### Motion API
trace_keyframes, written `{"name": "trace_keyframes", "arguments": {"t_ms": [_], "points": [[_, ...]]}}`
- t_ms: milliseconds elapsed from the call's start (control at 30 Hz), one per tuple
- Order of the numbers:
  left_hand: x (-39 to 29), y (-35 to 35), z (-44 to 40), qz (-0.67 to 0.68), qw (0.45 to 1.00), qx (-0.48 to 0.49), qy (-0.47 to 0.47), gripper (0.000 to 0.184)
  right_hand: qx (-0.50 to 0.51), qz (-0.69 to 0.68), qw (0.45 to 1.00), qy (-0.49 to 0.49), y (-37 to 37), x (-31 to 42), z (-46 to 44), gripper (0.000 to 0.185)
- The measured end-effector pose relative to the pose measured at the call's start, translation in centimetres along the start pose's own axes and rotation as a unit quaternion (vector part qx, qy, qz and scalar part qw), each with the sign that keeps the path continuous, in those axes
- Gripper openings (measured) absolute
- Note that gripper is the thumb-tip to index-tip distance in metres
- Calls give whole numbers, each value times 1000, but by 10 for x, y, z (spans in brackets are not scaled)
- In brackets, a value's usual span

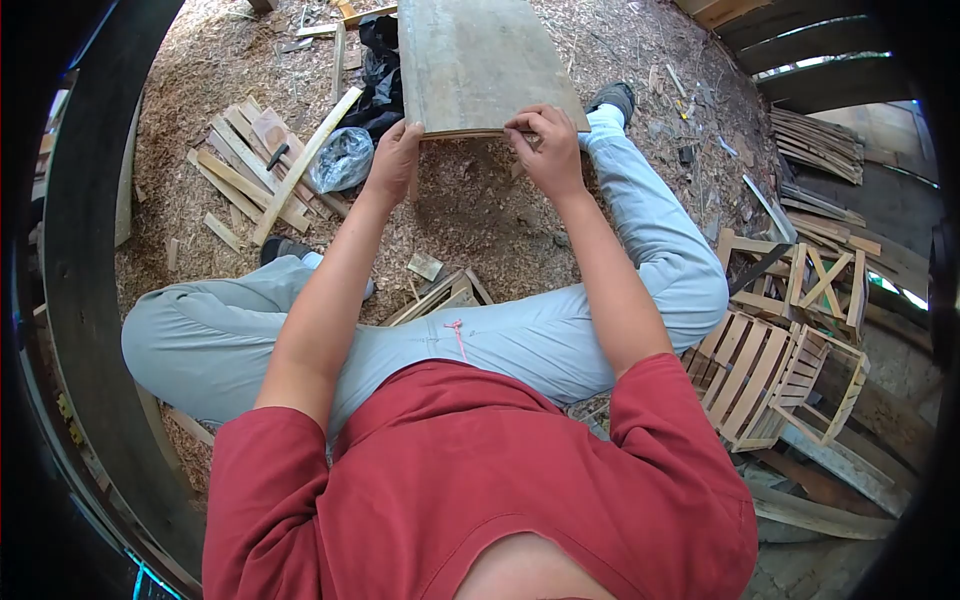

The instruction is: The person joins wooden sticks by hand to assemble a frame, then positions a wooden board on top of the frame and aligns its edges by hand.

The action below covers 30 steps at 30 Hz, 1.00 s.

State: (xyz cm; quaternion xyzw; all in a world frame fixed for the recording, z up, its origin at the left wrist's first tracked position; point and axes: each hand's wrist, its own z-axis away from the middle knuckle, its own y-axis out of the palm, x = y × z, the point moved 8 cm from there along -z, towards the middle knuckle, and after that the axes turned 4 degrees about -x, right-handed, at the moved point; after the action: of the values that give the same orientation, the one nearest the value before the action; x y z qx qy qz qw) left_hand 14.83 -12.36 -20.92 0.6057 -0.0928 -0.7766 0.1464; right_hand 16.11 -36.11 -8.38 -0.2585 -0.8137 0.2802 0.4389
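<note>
A wide grey-brown wooden board (490,65) extends away from me at the top centre, its near edge between my hands. My left hand (397,160) is at the board's near left corner, fingers closed around that corner with the thumb near the top. At the near edge, right of the middle, my right hand (545,150) has its fingers bent, the fingertips touching the board's edge. Whether a small piece is between those fingertips cannot be made out. The underside of the board is hidden.
Wood strips (240,170) and a hammer (277,156) lie at the left, beside a clear plastic bag (342,160) and black plastic (380,75). Slatted wooden crates (745,375) stand at the right. Wood shavings (490,220) cover the ground between my legs.
</note>
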Motion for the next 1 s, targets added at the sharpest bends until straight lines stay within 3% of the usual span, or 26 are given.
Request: {"name": "trace_keyframes", "arguments": {"t_ms": [700,1000], "points": [[-7,18,4,-27,998,2,49,31,-17,-16,1000,-12,-17,-9,13,7],[1,5,2,8,999,18,27,42,-34,22,998,-40,-8,5,19,11]]}}
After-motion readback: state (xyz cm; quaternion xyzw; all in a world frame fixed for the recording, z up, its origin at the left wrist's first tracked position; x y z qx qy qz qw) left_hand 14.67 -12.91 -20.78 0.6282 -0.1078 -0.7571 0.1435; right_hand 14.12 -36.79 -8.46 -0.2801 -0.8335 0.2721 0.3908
